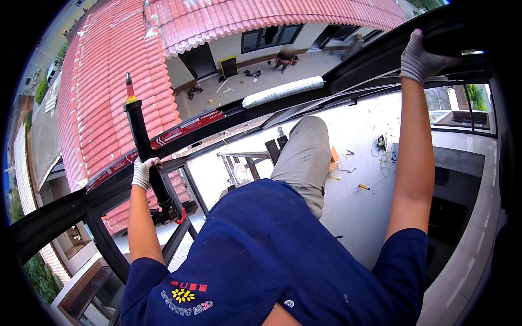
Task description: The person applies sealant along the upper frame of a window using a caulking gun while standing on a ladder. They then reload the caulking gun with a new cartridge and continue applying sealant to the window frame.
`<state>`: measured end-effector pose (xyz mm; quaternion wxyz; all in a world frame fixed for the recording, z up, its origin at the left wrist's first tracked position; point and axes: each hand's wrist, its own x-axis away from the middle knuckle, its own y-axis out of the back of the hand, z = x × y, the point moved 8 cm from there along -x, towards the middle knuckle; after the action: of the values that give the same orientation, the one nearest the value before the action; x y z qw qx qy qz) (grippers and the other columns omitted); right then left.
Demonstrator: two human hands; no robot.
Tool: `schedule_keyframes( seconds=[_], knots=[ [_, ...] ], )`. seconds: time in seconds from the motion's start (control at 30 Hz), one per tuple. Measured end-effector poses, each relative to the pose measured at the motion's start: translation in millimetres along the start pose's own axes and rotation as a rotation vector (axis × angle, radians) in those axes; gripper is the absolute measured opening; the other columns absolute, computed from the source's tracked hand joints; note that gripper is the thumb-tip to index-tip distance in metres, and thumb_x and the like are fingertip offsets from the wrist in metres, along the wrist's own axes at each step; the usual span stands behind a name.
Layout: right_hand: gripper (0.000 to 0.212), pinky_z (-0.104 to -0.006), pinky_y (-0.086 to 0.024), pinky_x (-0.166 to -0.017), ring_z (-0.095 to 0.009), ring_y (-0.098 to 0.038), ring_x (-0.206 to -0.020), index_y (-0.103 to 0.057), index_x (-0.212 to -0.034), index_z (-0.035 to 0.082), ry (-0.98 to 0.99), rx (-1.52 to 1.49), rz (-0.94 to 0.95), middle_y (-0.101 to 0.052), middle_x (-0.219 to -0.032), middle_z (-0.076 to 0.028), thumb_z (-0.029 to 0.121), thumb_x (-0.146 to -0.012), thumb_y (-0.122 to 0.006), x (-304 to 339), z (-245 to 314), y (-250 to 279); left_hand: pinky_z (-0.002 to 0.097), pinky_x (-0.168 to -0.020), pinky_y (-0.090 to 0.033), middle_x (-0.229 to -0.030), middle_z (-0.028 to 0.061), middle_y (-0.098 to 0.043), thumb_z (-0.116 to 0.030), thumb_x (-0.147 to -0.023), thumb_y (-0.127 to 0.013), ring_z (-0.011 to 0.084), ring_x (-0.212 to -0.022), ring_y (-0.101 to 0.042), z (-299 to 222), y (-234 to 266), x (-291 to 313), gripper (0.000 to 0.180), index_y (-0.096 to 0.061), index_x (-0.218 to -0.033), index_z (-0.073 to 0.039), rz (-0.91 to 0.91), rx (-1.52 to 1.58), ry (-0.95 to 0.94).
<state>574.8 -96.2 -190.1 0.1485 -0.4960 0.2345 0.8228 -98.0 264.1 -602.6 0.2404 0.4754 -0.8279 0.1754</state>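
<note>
My left hand, in a striped knit glove, is wrapped round the black barrel of a caulking gun. The gun stands nearly upright, its red and yellow nozzle pointing up and its handle end low beside my torso. At the upper right my gloved right hand grips a dark metal frame beam; its fingers are partly lost in shadow. A white foil sausage pack of sealant lies along the beam between my hands. Red-printed protective film covers part of the beam to the left.
Beyond the beam is a drop to a courtyard, where a person is among scattered items. Red tiled roofs stretch across the far side. Below my leg, a white floor holds a yellow cylinder, cables and scraps.
</note>
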Motion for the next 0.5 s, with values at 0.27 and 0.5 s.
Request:
schedule_keyframes(
  seconds=[0.27,0.5],
  knots=[
    [0.125,-0.0465,-0.041,-0.113,-0.042,-0.049,-0.129,-0.002,-0.153,0.001,-0.058,-0.07,0.053,-0.04,-0.14,-0.027,0.03,-0.064,-0.085,5.6,16.7,2.3,0.0346,-0.062,-0.054,-0.077,0.0109,-0.065,-0.012,-0.076,-0.068,0.0206,-0.063,-0.062,11.3,11.2,-5.3,0.058,-0.049,-0.13,0.0,0.094,0.094,0.025],
    [0.125,-0.0462,-0.041,-0.114,-0.041,-0.047,-0.13,-0.003,-0.152,0.001,-0.018,0.002,0.0,-0.039,-0.141,-0.028,0.03,-0.064,-0.086,3.4,4.3,0.4,0.034,-0.061,-0.053,-0.076,0.0089,-0.065,-0.016,-0.076,-0.067,0.0202,-0.063,-0.062,10.8,9.4,-4.7,0.06,-0.049,-0.13,0.001,0.081,0.073,0.052]
  ],
)
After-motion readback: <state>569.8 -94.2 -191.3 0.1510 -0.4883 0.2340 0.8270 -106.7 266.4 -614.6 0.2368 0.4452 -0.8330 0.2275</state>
